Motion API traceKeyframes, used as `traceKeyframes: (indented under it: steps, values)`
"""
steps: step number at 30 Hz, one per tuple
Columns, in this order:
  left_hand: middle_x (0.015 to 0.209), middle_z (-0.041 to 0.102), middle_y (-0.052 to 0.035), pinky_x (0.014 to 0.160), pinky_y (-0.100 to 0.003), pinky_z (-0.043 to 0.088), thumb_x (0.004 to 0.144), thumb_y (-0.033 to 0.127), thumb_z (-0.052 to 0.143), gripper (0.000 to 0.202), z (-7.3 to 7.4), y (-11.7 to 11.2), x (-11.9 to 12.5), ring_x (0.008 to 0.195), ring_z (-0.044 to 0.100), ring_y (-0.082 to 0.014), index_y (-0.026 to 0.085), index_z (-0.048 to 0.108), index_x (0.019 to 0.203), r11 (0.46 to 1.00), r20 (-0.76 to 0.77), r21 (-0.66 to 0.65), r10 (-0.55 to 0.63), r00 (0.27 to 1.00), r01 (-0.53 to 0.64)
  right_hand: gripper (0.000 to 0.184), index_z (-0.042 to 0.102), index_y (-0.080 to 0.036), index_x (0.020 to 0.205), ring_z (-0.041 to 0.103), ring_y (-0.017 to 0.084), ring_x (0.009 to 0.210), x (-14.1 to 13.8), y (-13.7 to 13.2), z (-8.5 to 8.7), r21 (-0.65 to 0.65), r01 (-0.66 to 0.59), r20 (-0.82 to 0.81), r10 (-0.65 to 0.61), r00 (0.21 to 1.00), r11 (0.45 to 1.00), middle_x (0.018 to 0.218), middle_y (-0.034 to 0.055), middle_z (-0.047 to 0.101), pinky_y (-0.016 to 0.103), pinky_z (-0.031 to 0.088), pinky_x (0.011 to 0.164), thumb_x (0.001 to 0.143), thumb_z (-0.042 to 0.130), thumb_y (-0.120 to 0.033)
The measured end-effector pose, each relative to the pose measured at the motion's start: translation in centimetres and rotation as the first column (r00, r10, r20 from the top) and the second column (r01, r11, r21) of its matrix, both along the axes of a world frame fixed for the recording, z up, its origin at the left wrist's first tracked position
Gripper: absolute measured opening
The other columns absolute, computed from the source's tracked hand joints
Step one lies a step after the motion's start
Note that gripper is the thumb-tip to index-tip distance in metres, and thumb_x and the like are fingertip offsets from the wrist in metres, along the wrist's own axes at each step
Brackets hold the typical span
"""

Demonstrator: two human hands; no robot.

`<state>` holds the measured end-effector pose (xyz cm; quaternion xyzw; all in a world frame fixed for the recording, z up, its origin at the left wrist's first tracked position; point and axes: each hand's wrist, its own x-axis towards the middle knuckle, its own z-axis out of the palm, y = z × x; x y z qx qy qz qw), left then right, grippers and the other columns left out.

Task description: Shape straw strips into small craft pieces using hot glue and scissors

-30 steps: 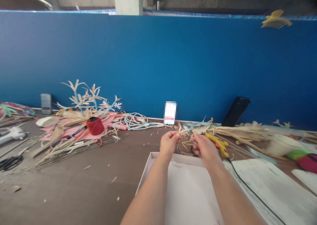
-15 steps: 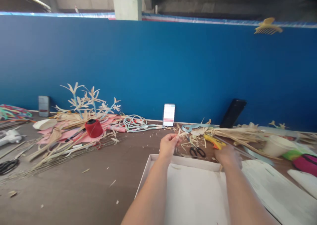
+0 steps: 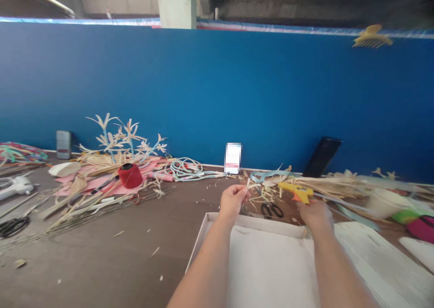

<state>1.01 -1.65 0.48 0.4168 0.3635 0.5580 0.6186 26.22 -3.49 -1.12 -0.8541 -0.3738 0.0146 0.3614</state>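
Head view, left hand: the left hand (image 3: 232, 201) pinches a thin straw strip (image 3: 250, 186) between thumb and fingers, above the counter (image 3: 101, 249).
Right hand: the right hand (image 3: 315, 214) is wrapped round the grip of the yellow glue gun (image 3: 295, 191).
Between them: black scissors (image 3: 271, 209) lie among straw scraps.
In front: white tray (image 3: 210, 226).
Far left: red spool (image 3: 130, 175), straw flowers (image 3: 125, 138).

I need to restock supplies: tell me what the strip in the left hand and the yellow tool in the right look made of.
The strip in the left hand: likely dried straw or palm leaf, pale tan, matte, thin. The yellow tool in the right hand: seemingly smooth moulded plastic, like a glue gun.
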Motion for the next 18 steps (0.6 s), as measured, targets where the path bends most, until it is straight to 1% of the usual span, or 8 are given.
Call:
traceKeyframes:
  steps: [2,3,5,8,10,12,15,18]
  values:
    - [0.065,0.063,-0.0029,0.061,-0.023,0.044,0.067,0.029,0.066,0.018,0.1,0.0,-0.1,0.059,0.055,-0.0098,0.013,0.065,0.074,1.0,0.017,0.0,0.01,1.0,-0.01,0.036,0.069,-0.018,0.086,0.063,0.034,0.079,-0.8,-0.3,1.1,-0.024,0.001,-0.041,-0.002,0.999,1.0,0.077,0.0152,0.067,0.041,0.046,0.067,0.06,0.061,-0.041]
    - [0.066,0.063,-0.003,0.061,-0.023,0.044,0.066,0.03,0.066,0.019,0.0,0.0,-0.1,0.06,0.055,-0.0097,0.013,0.065,0.074,1.0,0.028,-0.001,0.017,0.999,-0.017,0.035,0.069,-0.018,0.086,0.063,0.033,0.078,-1.3,-0.5,1.6,0.014,-0.013,-0.083,0.014,0.996,1.0,0.075,0.0135,0.067,0.04,0.046,0.068,0.06,0.062,-0.041]
    - [0.067,0.063,-0.0032,0.061,-0.023,0.044,0.066,0.03,0.067,0.019,-0.1,0.1,-0.1,0.06,0.055,-0.0095,0.013,0.065,0.074,0.999,0.059,-0.005,0.037,0.998,-0.037,0.034,0.067,-0.018,0.086,0.063,0.029,0.073,-2.5,-0.9,2.5,0.177,-0.065,-0.233,0.106,0.967,0.982,0.074,0.0096,0.067,0.038,0.047,0.068,0.06,0.064,-0.039]
    - [0.067,0.064,-0.0035,0.061,-0.023,0.044,0.065,0.031,0.068,0.021,-0.5,0.5,-0.1,0.061,0.055,-0.0099,0.013,0.066,0.076,0.997,0.115,-0.015,0.082,0.99,-0.081,0.034,0.063,-0.021,0.087,0.062,0.022,0.071,-4.5,-1.7,3.6,0.473,-0.108,-0.487,0.362,0.795,0.874,0.083,0.0038,0.066,0.032,0.052,0.063,0.057,0.07,-0.034]
    - [0.067,0.064,-0.0036,0.061,-0.023,0.044,0.063,0.032,0.07,0.024,-0.8,0.8,-0.2,0.061,0.056,-0.0101,0.012,0.066,0.077,0.993,0.159,-0.034,0.121,0.98,-0.117,0.037,0.061,-0.022,0.088,0.06,0.017,0.07,-5.7,-2.1,4.3,0.564,-0.114,-0.554,0.478,0.682,0.818,0.086,0.0013,0.063,0.028,0.053,0.058,0.053,0.075,-0.029]
    - [0.067,0.064,-0.0033,0.061,-0.022,0.044,0.062,0.033,0.072,0.027,-0.9,1.0,-0.2,0.061,0.057,-0.0097,0.012,0.066,0.077,0.988,0.214,-0.058,0.153,0.965,-0.144,0.039,0.06,-0.021,0.087,0.057,0.014,0.063,-6.7,-2.5,5.0,0.571,-0.159,-0.58,0.533,0.616,0.805,0.078,-0.0004,0.062,0.022,0.05,0.05,0.052,0.077,-0.027]
    - [0.065,0.063,-0.0023,0.06,-0.02,0.043,0.059,0.033,0.074,0.029,-0.9,1.2,-0.3,0.061,0.057,-0.0086,0.012,0.066,0.077,0.982,0.293,-0.091,0.185,0.938,-0.165,0.034,0.06,-0.018,0.081,0.049,0.009,0.052,-7.8,-3.0,5.6,0.535,-0.26,-0.619,0.582,0.527,0.804,0.064,-0.001,0.058,0.016,0.038,0.038,0.054,0.079,-0.028]
    - [0.064,0.063,-0.0021,0.06,-0.02,0.043,0.057,0.033,0.075,0.031,-0.8,1.3,-0.4,0.06,0.057,-0.0083,0.012,0.065,0.078,0.976,0.337,-0.111,0.214,0.917,-0.188,0.028,0.06,-0.017,0.076,0.045,0.008,0.05,-8.3,-3.2,5.5,0.534,-0.318,-0.662,0.621,0.42,0.783,0.061,-0.0009,0.055,0.017,0.034,0.038,0.058,0.077,-0.03]
